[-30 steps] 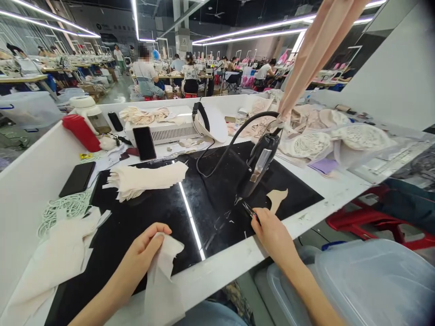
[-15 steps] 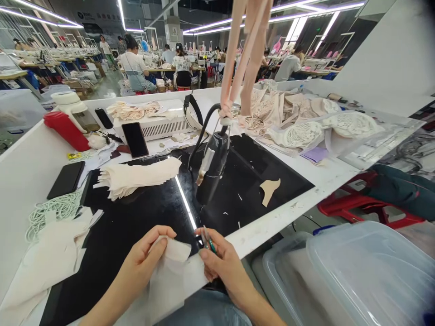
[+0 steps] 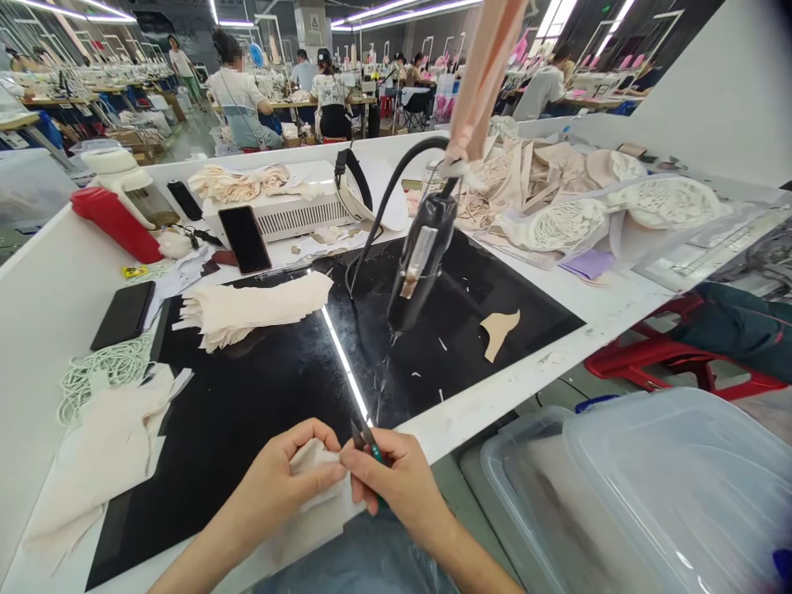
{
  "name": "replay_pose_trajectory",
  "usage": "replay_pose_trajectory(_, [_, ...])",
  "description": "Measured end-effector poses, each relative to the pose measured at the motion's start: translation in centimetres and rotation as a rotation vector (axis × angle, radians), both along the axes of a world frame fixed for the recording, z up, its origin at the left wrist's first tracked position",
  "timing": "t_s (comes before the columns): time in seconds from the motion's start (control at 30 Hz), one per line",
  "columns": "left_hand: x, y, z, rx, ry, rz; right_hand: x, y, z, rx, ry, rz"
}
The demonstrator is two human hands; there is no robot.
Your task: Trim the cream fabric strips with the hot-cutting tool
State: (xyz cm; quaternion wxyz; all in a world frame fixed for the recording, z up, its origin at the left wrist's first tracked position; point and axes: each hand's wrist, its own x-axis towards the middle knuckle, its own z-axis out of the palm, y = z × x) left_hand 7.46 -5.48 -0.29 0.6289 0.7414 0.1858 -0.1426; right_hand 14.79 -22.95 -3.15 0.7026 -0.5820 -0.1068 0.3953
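Note:
My left hand (image 3: 288, 478) pinches a thin whitish piece of fabric (image 3: 313, 532), which hangs down over the table's front edge towards my lap. In my right hand (image 3: 405, 474) is a pair of green-handled thread snips (image 3: 374, 450), blades pointing up and away from me. The fingertips of both hands meet at the fabric's upper edge; the right thumb and forefinger seem to touch it there. Beyond them, a black corded tool (image 3: 421, 260) hangs nose down from pink strips (image 3: 479, 91) above the black mat (image 3: 278, 379).
Cream fabric stacks (image 3: 256, 305) lie on the mat and at left (image 3: 105, 462), beside green cord (image 3: 102, 371). A curved beige scrap (image 3: 500, 332) is at right. Behind are a phone (image 3: 244, 239), a red bottle (image 3: 117, 227) and bra pieces (image 3: 557, 223). Plastic bins (image 3: 668, 478) stand right.
My left hand has moved right with the fabric, and its fingertips now meet those of my right hand. The hanging tool appears further right as the view shifts slightly.

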Motion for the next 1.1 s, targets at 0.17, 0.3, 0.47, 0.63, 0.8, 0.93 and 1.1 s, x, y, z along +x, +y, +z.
replay_pose_trajectory(0.17, [0.0, 0.3, 0.7, -0.021, 0.079, 0.004, 1.2, -1.5, -0.1, -0.03, -0.131, -0.085])
replay_pose_trajectory(0.3, [-0.3, 0.7, 1.0, -0.001, 0.084, 0.007, 1.6, -3.3, 0.0, -0.125, -0.34, 0.035])
replay_pose_trajectory(0.47, [-0.5, 0.8, 1.1, -0.044, 0.09, -0.009, 1.4, -4.1, 0.3, -0.227, -0.551, 0.245])
replay_pose_trajectory(0.63, [-0.8, 1.1, 0.8, -0.028, 0.059, -0.036, 1.2, -3.8, 0.3, -0.244, -0.63, 0.315])
replay_pose_trajectory(0.8, [-0.7, 1.0, 0.9, 0.019, 0.062, -0.063, 0.8, -3.5, 0.4, -0.229, -0.642, 0.348])
replay_pose_trajectory(0.93, [-0.5, 0.8, 1.2, 0.075, 0.05, -0.081, 0.7, -3.4, 0.6, -0.224, -0.67, 0.362])
replay_pose_trajectory(1.1, [-0.5, 0.7, 1.3, 0.131, 0.043, -0.1, 0.8, -3.2, 0.6, -0.236, -0.686, 0.373])
